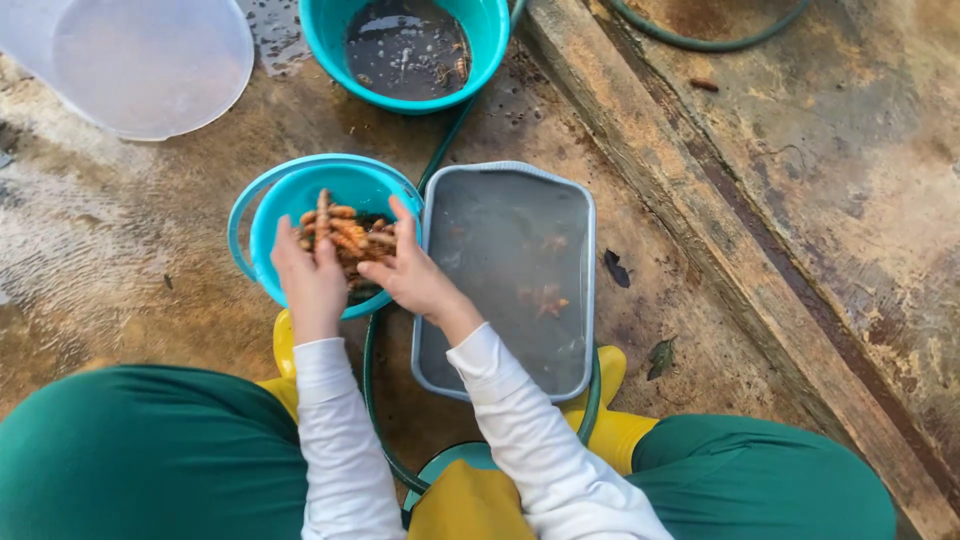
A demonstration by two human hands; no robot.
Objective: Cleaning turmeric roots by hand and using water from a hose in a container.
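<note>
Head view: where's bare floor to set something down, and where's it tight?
Free: wet concrete left of the small teal bucket, below the clear lid; also the strip between the grey tub and the wooden beam, bar two leaves. Tight: left hand and right hand over the bucket, hose between.

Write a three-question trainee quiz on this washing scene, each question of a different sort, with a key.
1. True or false: both hands, left hand and right hand, are at the small teal bucket.
2. Multiple choice: the grey rectangular tub holds A) dry sand, B) murky water with a few orange pieces, C) folded cloth.
3. Short answer: what runs along the ground between the small teal bucket and the grey tub, up toward the larger teal basin?

Key
1. True; both hands are on the pile of orange-brown roots in it.
2. B.
3. A dark green hose.
</note>
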